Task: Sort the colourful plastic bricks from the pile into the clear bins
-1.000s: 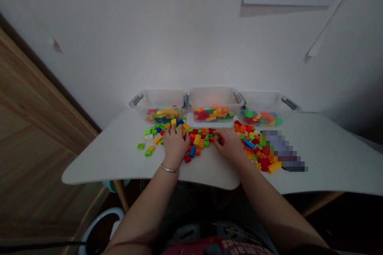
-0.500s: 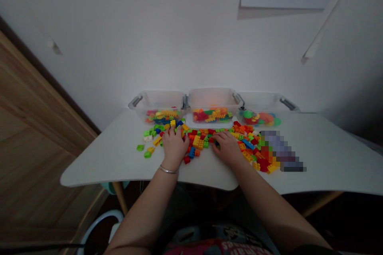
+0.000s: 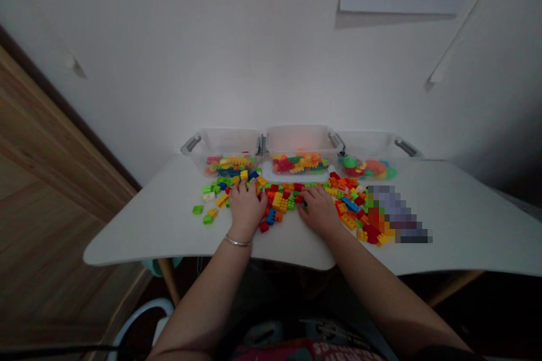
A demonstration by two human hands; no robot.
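A spread of loose toy building bricks (image 3: 279, 202) in red, yellow, green, blue and orange lies on the white table under and around both hands. My left hand (image 3: 246, 207) rests on the left part of the pile, its fingers spread, with a silver bangle at the wrist. Bricks are partly hidden beneath its fingertips. My right hand (image 3: 319, 210) lies over the bricks to the right of the middle, thumb apart from the bent fingers. Close to its fingertips is a red brick (image 3: 298, 199); I see no firm grip on it.
Three clear bins stand along the wall: a left bin (image 3: 228, 138) and a middle bin (image 3: 296, 136) with bricks, and a right bin (image 3: 368, 144) with rounded coloured pieces. A white lid (image 3: 266, 172) lies under the middle bin. A blurred-out item (image 3: 398, 211) lies on the table (image 3: 457, 220) at right.
My right hand's fingers have straightened slightly over the bricks. My left hand and the pile look the same.
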